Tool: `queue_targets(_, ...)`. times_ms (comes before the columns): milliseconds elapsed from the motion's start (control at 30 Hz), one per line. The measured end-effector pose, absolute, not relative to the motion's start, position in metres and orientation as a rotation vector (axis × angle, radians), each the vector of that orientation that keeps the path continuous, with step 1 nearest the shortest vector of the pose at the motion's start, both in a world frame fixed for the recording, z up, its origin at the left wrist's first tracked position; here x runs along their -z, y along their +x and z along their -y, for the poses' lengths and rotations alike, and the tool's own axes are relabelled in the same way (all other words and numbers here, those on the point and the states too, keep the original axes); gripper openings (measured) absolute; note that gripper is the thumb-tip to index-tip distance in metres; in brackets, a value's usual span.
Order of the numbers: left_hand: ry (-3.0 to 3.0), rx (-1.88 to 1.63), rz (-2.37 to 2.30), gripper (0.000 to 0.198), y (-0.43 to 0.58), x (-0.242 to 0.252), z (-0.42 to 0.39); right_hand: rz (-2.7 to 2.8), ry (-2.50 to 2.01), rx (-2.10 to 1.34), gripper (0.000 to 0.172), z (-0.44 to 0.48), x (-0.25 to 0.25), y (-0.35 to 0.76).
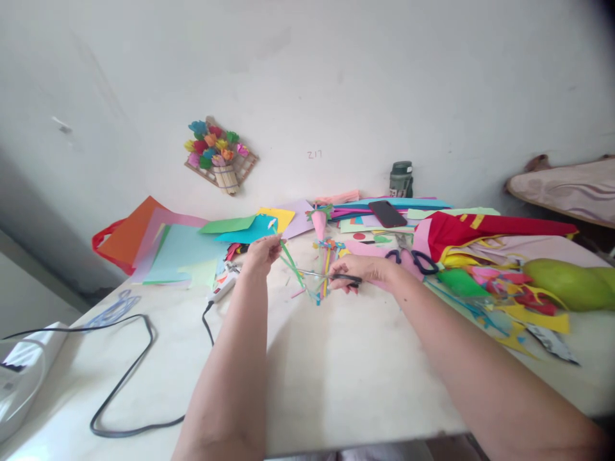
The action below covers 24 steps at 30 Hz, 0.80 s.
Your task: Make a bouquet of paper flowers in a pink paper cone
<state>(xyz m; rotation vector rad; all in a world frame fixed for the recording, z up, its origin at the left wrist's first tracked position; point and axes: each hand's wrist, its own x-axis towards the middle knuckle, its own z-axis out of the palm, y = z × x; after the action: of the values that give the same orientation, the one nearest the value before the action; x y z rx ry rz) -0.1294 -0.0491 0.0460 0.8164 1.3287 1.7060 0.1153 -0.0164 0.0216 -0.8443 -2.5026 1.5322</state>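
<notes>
My left hand (263, 254) is closed on a thin green paper strip (293, 266), which slants down to the right from the fingers. A small white piece (272, 223) shows just above those fingertips; I cannot tell if it is joined to the strip. My right hand (350, 271) grips a pair of scissors (346, 279) by the dark handles. Their blades point left and reach the green strip; whether they touch it is unclear. Under and beside the blades lie colourful thin paper strips (327, 272). A pink paper cone (318, 225) with green bits stands behind them.
Coloured paper sheets (180, 246) spread at the back left. A phone (387, 214) and a dark bottle (400, 179) are at the back. Second scissors (412, 259), paper scraps (509, 298) and green fruit (560, 282) lie right. A black cable (125, 378) crosses the left side.
</notes>
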Motion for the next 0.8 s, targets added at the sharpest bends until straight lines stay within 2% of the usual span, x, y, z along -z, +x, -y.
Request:
queue_targets(233, 0.820, -1.612, -1.277, 0.012, -0.121, -0.039, 0.044, 2.512, -0.863, -1.530, 0.042, 0.021, -0.024, 0.113)
queue_targets(500, 0.872, -1.623, -1.255, 0.026, -0.123, -0.029, 0.040, 2.472, -0.847, -1.530, 0.043, 0.025, -0.026, 0.113)
queue_targets(800, 0.784, -1.676, -1.174, 0.008, -0.120, -0.033, 0.039, 2.487, -0.858, -1.546, 0.043, 0.025, -0.027, 0.114)
